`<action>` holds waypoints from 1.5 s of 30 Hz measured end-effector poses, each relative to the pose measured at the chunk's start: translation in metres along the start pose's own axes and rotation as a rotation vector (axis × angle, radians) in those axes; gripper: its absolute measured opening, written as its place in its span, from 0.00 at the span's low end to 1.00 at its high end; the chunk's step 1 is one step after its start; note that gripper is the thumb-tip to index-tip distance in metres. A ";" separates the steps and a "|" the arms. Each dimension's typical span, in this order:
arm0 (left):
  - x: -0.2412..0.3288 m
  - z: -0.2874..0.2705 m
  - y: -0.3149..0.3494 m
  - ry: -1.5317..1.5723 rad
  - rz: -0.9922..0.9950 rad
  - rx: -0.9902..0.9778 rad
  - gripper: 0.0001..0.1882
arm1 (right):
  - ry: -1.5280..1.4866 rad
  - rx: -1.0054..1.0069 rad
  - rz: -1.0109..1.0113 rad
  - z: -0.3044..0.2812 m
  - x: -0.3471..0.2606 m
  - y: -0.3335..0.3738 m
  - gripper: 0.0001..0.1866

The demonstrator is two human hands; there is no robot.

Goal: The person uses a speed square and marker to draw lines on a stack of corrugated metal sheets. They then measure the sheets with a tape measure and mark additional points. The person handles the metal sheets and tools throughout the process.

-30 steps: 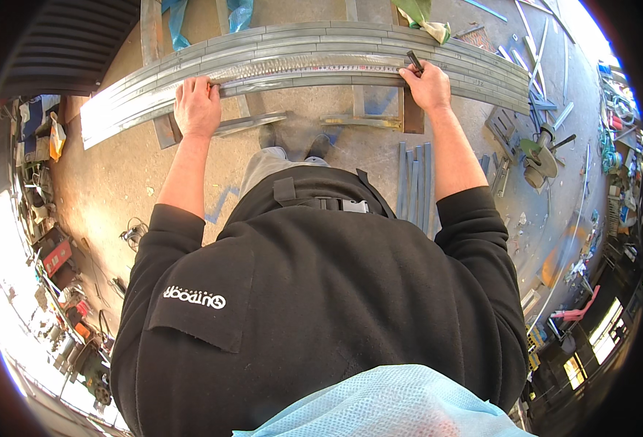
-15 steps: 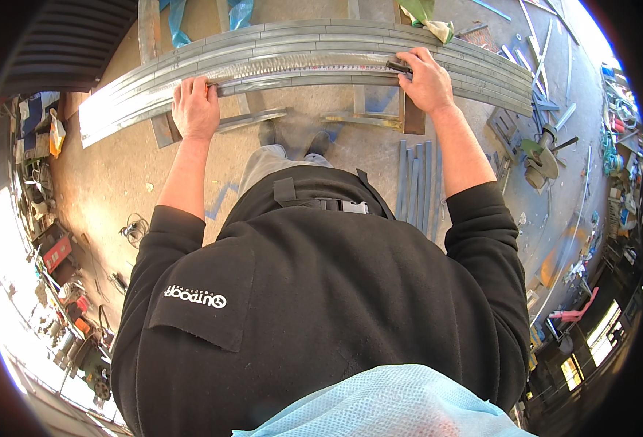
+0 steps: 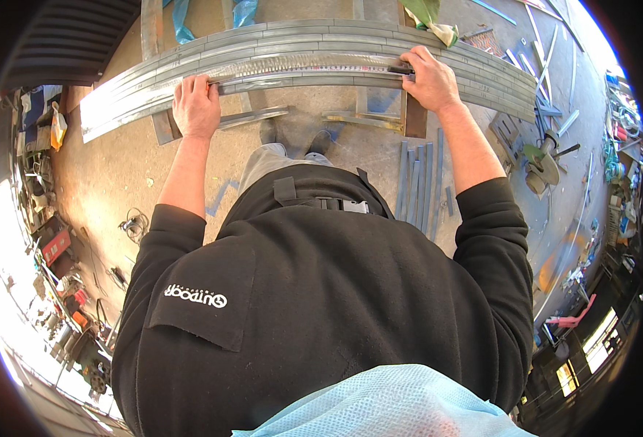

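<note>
Right grip round black marker; wide floor past metal strips' edge

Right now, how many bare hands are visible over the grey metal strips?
2. The left hand is near the left end of the measuring scale; the right hand further right, holding a black pen-like tool. No other hand shows.

White lettering stands on the black jacket, tiny scale marks on the measuring tape.
</note>
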State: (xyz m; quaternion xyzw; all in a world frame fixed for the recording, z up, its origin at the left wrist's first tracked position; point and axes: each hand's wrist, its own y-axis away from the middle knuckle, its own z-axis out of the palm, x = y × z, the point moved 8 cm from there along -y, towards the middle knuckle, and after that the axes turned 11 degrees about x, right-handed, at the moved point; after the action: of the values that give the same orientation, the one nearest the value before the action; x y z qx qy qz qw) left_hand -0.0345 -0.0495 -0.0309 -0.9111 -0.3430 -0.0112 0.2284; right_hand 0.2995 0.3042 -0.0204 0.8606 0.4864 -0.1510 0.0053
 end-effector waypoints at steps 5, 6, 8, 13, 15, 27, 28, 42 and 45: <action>0.000 -0.001 0.000 -0.006 -0.003 -0.002 0.13 | -0.027 -0.003 -0.008 -0.002 0.000 -0.002 0.22; 0.000 -0.001 0.000 -0.009 -0.002 -0.006 0.13 | -0.032 -0.006 -0.009 -0.002 0.000 -0.002 0.22; 0.001 -0.001 0.000 -0.012 0.001 -0.006 0.13 | -0.039 -0.010 -0.014 -0.002 0.000 -0.003 0.22; 0.001 -0.002 0.000 -0.007 0.006 0.000 0.13 | -0.044 -0.015 -0.030 -0.003 0.001 -0.004 0.21; 0.001 -0.001 0.000 -0.006 0.006 -0.005 0.13 | -0.040 -0.025 -0.026 -0.003 0.002 -0.005 0.21; 0.004 -0.003 -0.001 -0.019 0.023 -0.016 0.12 | -0.054 -0.031 -0.016 -0.005 0.003 -0.004 0.21; 0.005 -0.004 -0.001 -0.018 0.026 -0.014 0.12 | -0.053 -0.033 -0.014 -0.005 0.004 -0.004 0.20; 0.003 -0.005 -0.002 -0.003 0.055 0.033 0.13 | -0.101 0.027 0.060 -0.003 0.006 0.010 0.20; 0.002 -0.004 -0.005 0.003 0.052 0.039 0.12 | -0.107 0.023 0.086 -0.002 0.007 0.010 0.20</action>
State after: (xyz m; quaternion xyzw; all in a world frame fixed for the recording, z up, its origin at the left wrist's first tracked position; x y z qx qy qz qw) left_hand -0.0355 -0.0462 -0.0245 -0.9151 -0.3190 0.0001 0.2468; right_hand 0.3119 0.3048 -0.0217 0.8714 0.4463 -0.2020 0.0276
